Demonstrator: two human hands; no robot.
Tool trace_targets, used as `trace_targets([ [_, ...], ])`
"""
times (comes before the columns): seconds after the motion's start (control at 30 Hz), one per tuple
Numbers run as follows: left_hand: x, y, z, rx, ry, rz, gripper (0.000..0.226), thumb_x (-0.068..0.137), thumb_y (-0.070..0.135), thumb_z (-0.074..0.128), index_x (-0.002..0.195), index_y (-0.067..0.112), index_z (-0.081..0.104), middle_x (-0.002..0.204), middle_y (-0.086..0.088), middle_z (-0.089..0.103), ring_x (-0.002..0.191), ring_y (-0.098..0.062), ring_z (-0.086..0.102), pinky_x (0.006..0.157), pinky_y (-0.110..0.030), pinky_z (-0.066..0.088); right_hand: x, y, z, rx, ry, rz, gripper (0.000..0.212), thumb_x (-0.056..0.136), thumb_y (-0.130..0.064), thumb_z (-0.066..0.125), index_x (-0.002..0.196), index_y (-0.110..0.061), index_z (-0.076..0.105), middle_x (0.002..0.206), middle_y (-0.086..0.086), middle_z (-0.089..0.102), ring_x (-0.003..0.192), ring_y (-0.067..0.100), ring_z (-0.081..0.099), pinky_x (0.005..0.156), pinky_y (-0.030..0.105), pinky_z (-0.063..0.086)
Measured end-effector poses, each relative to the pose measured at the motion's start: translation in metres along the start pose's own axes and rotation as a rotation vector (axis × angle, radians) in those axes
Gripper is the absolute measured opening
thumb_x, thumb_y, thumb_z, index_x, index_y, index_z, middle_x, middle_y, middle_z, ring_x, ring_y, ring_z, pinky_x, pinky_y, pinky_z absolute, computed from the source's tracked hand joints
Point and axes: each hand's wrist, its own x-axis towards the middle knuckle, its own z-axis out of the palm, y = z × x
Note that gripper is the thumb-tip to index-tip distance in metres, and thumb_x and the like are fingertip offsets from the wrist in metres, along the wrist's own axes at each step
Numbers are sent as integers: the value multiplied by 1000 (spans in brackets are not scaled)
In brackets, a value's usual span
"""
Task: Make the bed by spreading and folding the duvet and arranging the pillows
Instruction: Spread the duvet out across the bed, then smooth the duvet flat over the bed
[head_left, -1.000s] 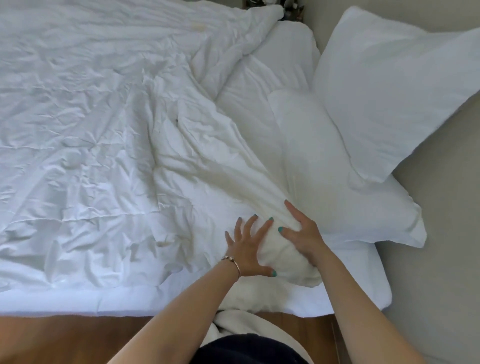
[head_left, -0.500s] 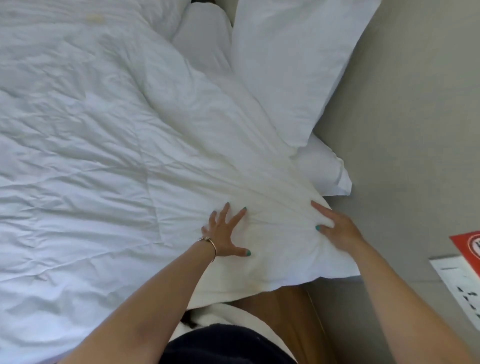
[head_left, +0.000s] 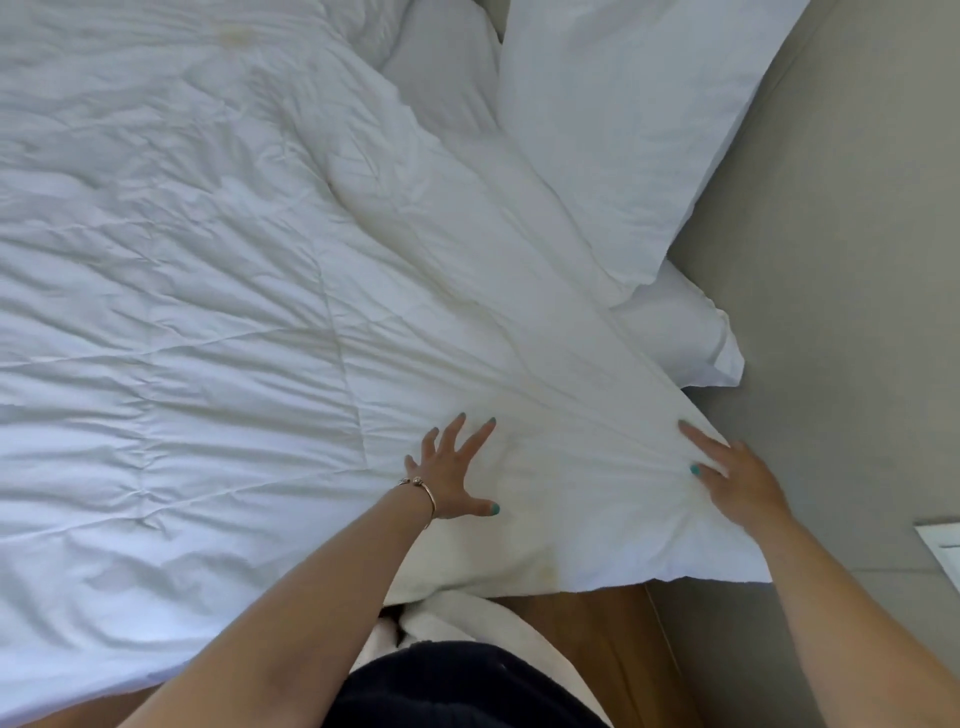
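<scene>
Your left hand (head_left: 454, 475) lies flat on the white duvet (head_left: 208, 312), fingers straight and fanned wide, thumb stretched out towards your right hand. A thin bracelet (head_left: 423, 493) sits at that wrist. Your right hand (head_left: 727, 475) rests on the duvet's corner edge nearest the wall; its forefinger points straight along the cloth and the thumb presses into a fan of creases. Whether the other fingers curl over the edge is hidden.

A second ago both hands sat close together on a bunched corner, with bare bed showing beyond your right hand. Now they are well apart and the corner is drawn out towards the wall — it covers the lower half of the flat pillow (head_left: 685, 332) that lay open beyond your right hand. The creases run from your right hand up and across, which suggests the cloth is under tension. This looks like the spreading step nearly done on this side; folding and pillow arranging look undone.

Beyond your right hand a larger pillow (head_left: 623, 130) leans against the grey wall (head_left: 841, 260), overlapping the flat one. Below your hands the wooden floor (head_left: 587, 649) shows.
</scene>
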Motion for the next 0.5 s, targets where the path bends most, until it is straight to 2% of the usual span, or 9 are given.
trace_targets([
  [0.1, -7, -24, -12, 23, 43, -42, 110, 76, 56, 70, 142, 55, -17, 157, 11, -21, 146, -30, -10, 113, -63, 11, 3, -14, 18, -100, 14, 93, 52, 102, -31, 40, 142, -60, 23, 139, 7, 35, 120, 27, 45, 92, 37, 42],
  [0.2, -13, -48, -8, 81, 52, -82, 103, 82, 52, 65, 146, 48, -17, 159, 6, -17, 146, -31, -2, 117, -52, 15, 9, -40, 46, -281, 46, 193, 54, 95, -24, 50, 145, -41, 37, 149, 2, 25, 131, 26, 33, 102, 41, 40],
  [0.27, -17, -62, 0, 83, 25, -126, 99, 85, 51, 61, 147, 44, -16, 160, 2, -12, 146, -31, 4, 117, -47, 18, 12, -79, 66, -298, 171, 105, 48, 90, -16, 55, 137, -27, 50, 151, 5, 26, 134, 29, 30, 106, 42, 35],
  [0.33, -21, -73, 10, 37, -6, -172, 95, 88, 49, 58, 149, 41, -15, 161, 0, -8, 145, -31, 7, 117, -44, 19, 12, -130, 87, -259, 215, -109, 45, 88, -9, 57, 132, -19, 56, 147, 9, 35, 131, 31, 35, 106, 41, 34],
  [0.4, -27, -80, 18, -11, -5, -214, 90, 91, 45, 55, 150, 38, -13, 161, 0, -4, 145, -30, 10, 116, -42, 21, 12, -178, 110, -238, 65, -330, 47, 90, -12, 55, 136, -19, 51, 146, 9, 37, 132, 29, 34, 106, 38, 33],
  [0.47, -32, -86, 23, -65, 14, -269, 85, 93, 42, 53, 151, 36, -8, 160, -1, 4, 144, -28, 16, 115, -41, 24, 15, -215, 132, -173, -253, -438, 53, 93, -21, 53, 145, -23, 39, 149, 7, 32, 137, 26, 27, 109, 35, 29],
  [0.5, -34, -89, 25, -99, 18, -305, 83, 93, 41, 52, 152, 34, -6, 160, -2, 9, 142, -27, 19, 114, -40, 27, 16, -228, 141, -140, -420, -433, 56, 95, -24, 52, 147, -24, 34, 150, 6, 29, 140, 25, 23, 111, 35, 27],
])
